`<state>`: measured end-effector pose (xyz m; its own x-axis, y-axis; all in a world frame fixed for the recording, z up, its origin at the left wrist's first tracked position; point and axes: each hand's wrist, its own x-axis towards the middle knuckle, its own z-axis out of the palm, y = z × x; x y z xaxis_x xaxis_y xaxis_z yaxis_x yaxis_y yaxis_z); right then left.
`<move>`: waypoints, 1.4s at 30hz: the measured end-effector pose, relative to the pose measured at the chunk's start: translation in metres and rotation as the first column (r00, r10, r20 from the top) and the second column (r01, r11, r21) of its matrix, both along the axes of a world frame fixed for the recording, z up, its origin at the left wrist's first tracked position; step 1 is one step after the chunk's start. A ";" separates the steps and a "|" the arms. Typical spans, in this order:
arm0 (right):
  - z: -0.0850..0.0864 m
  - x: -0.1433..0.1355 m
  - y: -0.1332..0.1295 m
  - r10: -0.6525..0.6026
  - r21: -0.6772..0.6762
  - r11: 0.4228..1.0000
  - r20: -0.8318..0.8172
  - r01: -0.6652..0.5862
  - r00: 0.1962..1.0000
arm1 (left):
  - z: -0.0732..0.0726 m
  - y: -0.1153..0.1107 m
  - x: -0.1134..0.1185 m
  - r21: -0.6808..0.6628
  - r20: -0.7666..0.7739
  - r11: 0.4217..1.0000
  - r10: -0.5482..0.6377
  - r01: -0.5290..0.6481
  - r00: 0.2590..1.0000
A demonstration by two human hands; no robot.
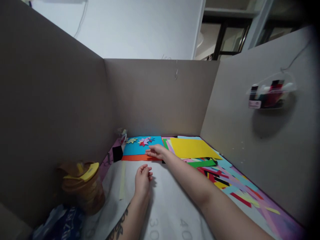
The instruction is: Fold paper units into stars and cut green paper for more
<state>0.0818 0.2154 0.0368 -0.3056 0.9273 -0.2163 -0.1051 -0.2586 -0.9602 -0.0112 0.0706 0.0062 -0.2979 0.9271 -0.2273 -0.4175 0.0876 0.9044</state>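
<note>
My right hand (pixel 156 152) reaches over the near edge of a blue sheet (pixel 135 149) and the orange strip (pixel 133 157) along it. Its fingers are spread, and nothing shows in them. Lower down, over the white sheet (pixel 170 196), my left hand (pixel 143 176) has its fingers curled; whether anything small is between them is hidden. Paper stars in pink and red (pixel 144 141) and pale yellow (pixel 132 141) lie on the blue sheet. A narrow pale green strip (pixel 122 183) lies to the left of my left hand.
Yellow paper (pixel 192 148), a green strip (pixel 202 163) and many coloured scraps lie on the right. A brown container (pixel 86 190) and a blue bag (pixel 62 225) stand at the left. Grey partitions (pixel 160 96) enclose the table; a clear pouch (pixel 271 95) hangs at right.
</note>
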 end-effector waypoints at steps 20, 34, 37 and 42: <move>-0.038 0.204 -0.040 -0.544 0.598 0.798 0.768 -0.075 0.339 | -0.003 -0.021 0.028 0.100 -0.642 0.899 -0.269 0.426 0.718; -0.048 0.147 -0.028 -0.596 0.640 0.767 0.736 -0.045 0.320 | 0.005 -0.041 0.029 0.053 -0.954 0.654 -0.191 0.755 0.232; -0.033 0.163 -0.024 -0.683 0.689 0.718 0.666 0.104 0.299 | 0.004 -0.042 0.027 0.052 -0.963 0.650 -0.170 0.758 0.211; 0.014 0.208 -0.024 -0.859 0.786 0.512 0.471 0.345 0.202 | 0.003 -0.043 0.028 0.077 -0.951 0.665 -0.176 0.743 0.256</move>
